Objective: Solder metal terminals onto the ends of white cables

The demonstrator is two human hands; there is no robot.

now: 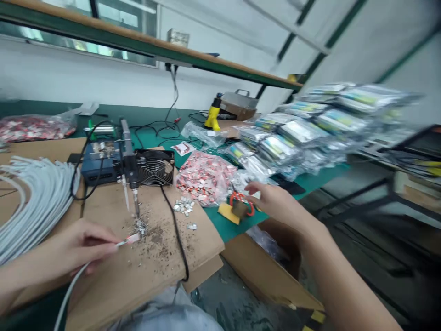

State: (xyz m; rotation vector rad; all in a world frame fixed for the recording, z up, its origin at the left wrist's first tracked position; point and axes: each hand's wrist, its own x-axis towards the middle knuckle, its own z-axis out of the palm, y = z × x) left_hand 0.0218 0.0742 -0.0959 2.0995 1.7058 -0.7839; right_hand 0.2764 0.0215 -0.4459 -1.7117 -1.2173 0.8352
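Observation:
At the lower left, my left hand [91,246] pinches the end of a grey cable [69,292]. The cable's white and orange tip [132,238] points at metal scraps under a soldering iron [130,161] held upright in a stand. My right hand [267,200] reaches out on the right, fingers apart and slightly blurred, over the table edge. Just left of it lie orange-handled pliers [250,204] and a yellow piece [228,214]. Small metal connectors [184,206] sit on the cardboard [203,243], beside a bag of red and white parts [206,177].
A bundle of grey cables [41,197] lies at the left. Behind the cardboard are a blue box [99,163] and a fan [155,168]. Silver packets [303,128] are piled at the right. An open carton [272,271] stands below the table edge.

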